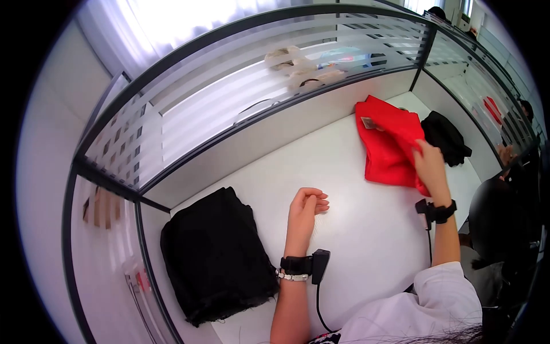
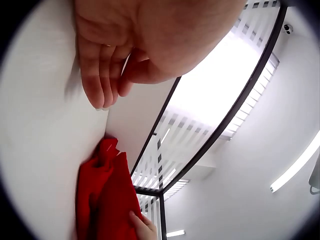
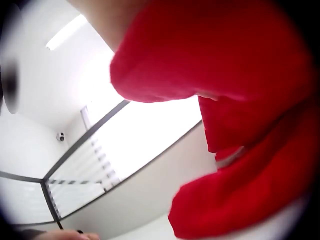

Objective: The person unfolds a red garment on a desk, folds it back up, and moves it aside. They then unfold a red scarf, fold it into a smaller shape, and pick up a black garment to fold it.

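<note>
A folded red garment (image 1: 389, 143) with a small brownish label near its top lies at the back right of the white table. My right hand (image 1: 431, 166) grips its right edge, lifting that side a little. In the right wrist view the red cloth (image 3: 225, 55) covers most of my fingers. My left hand (image 1: 306, 209) is held over the middle of the table, its fingers loosely bent and holding nothing. From the left wrist, the same garment (image 2: 107, 195) shows beyond my fingertips (image 2: 102, 100).
A folded black cloth (image 1: 215, 258) with a frayed lower edge lies at the left. Another black cloth bundle (image 1: 444, 137) sits right of the red garment. A low partition (image 1: 246, 137) with striped glass borders the table. Behind the glass are plastic-wrapped things (image 1: 321, 60).
</note>
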Demonstrator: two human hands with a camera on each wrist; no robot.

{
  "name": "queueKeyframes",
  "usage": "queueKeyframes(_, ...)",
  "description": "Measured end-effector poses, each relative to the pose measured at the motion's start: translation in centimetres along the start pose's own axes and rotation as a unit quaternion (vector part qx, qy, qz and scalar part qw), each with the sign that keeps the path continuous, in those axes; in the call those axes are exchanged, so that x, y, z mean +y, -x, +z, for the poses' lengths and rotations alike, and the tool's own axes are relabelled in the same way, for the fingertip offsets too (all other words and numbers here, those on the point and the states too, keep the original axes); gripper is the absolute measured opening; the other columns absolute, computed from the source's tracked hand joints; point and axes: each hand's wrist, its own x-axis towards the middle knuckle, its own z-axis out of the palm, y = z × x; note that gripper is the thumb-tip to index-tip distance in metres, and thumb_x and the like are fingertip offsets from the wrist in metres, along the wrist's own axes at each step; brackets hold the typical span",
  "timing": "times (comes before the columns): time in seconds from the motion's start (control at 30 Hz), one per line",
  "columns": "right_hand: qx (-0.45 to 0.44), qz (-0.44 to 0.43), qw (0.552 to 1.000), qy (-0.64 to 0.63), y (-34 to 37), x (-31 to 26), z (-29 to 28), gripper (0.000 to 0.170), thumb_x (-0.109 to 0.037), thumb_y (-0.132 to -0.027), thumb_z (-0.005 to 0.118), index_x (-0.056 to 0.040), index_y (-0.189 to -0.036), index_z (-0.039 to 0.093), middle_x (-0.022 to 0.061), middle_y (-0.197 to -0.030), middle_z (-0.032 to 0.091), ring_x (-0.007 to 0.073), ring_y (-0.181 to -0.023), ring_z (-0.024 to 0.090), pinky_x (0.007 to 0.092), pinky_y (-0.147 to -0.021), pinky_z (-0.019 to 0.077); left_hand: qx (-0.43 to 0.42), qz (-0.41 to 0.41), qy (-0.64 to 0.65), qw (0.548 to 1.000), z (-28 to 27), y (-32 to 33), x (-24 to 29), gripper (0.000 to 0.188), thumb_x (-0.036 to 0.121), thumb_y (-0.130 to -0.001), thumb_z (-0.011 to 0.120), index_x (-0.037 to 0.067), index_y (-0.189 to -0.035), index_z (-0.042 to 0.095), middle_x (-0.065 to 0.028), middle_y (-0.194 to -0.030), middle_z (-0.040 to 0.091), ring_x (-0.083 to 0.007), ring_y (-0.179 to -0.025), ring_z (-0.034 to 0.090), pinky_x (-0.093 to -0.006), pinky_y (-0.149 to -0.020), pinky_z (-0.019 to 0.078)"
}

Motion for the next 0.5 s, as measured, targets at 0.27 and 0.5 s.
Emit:
queueKeyframes(0.27,0.026,0.091,0.753,-0.651,-0.7,-5.9,-9.1,0.042,-0.016,-0.101,0.061,0.0038,-0.137,0.056,0.0135,-0.121,0.069,0.0168,-0.108,0.067,0.0283,-0.090,0.0554,-0.017,0.010,0.005,1.000,0.6,0.5,1.4,0.027,0.016,-0.105,0.044,-0.001,-0.120,0.058,-0.0167,-0.121,0.066,-0.0225,-0.107,0.065,-0.0335,-0.095,0.0524)
queueKeyframes(0.5,0.193,-0.019,0.897,-0.398,0.9,-4.4,-6.0,0.050,-0.013,-0.099,0.061,-0.0060,-0.148,0.049,0.0142,-0.142,0.057,0.0250,-0.125,0.060,0.0327,-0.104,0.0497,-0.095,-0.076,0.209,0.970,0.4,0.3,0.7,0.057,0.043,-0.109,0.036,0.000,-0.146,0.036,-0.0238,-0.138,0.053,-0.0312,-0.121,0.059,-0.0446,-0.107,0.0470)
